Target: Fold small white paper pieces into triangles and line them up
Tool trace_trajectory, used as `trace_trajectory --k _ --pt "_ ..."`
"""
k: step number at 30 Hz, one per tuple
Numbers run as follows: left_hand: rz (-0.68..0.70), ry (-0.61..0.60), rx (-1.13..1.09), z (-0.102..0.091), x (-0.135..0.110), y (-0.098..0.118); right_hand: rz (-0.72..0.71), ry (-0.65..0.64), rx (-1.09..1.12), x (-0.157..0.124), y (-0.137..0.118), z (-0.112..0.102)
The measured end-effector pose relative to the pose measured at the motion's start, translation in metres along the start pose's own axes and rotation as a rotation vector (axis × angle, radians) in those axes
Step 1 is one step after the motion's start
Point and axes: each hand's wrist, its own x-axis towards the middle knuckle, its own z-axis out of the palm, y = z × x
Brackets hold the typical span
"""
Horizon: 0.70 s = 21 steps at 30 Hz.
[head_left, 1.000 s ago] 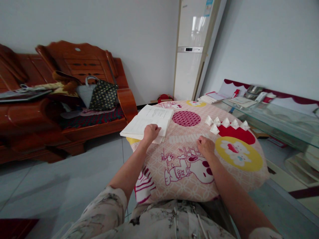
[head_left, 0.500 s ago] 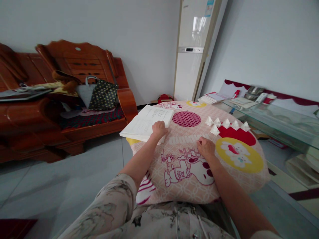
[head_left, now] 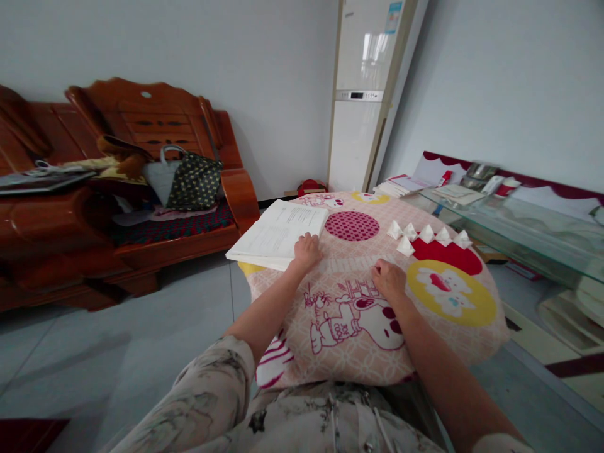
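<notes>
My left hand [head_left: 307,251] is closed, its fingers curled at the lower right corner of an open book [head_left: 278,229] with white pages and printed text. Whether a page is between those fingers is hidden. Further right, my right hand [head_left: 389,278] rests as a loose fist on the patterned pink tablecloth [head_left: 340,371]; anything inside it is out of sight. Several small folded white paper pieces [head_left: 426,234], pointed like pyramids, stand beyond my right hand near a red patch of the cloth.
A glass-topped cabinet [head_left: 533,220] on the right carries papers, a metal bowl [head_left: 480,175] and a red cup [head_left: 507,187]. Carved wooden seats [head_left: 155,119] with bags stand to the left. A tall white air conditioner [head_left: 357,138] is in the corner behind.
My left hand has shifted slightly right and toward me, off the page to the book's corner. My right hand has stayed in place, and the folded papers look the same.
</notes>
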Motion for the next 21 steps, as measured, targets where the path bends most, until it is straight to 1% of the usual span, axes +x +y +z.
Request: trace_trajectory --k 2,4,6,8,10,12,15,16,18,21 --pt "0.034 0.009 -0.058 0.001 0.001 0.0 0.0 0.006 0.002 0.0 0.0 0.001" --pt "0.029 0.051 -0.107 -0.001 0.005 -0.008 -0.002 0.014 -0.001 -0.001 0.001 0.002" --pt "-0.073 0.106 -0.083 -0.004 0.011 -0.022 -0.003 0.021 -0.005 0.0 0.002 0.003" --pt "-0.192 0.101 -0.049 -0.005 0.016 -0.034 -0.005 0.026 -0.004 0.0 0.002 0.004" --pt "-0.252 0.084 -0.03 -0.004 0.018 -0.038 -0.006 0.025 0.0 0.001 0.002 0.004" --pt "-0.194 0.077 -0.022 0.0 0.017 -0.032 -0.008 0.02 0.001 0.001 0.001 0.003" --pt "0.011 0.046 -0.039 0.005 0.011 -0.014 -0.006 0.013 0.002 0.0 0.001 0.002" --pt "0.037 0.033 -0.05 0.005 0.009 -0.009 -0.005 0.013 0.004 0.0 0.001 0.002" --pt "0.041 0.036 -0.059 0.004 0.006 -0.004 -0.001 0.012 0.007 0.0 0.001 0.001" --pt "-0.003 0.084 -0.069 0.0 0.004 -0.008 0.002 0.012 0.004 0.0 0.001 0.001"
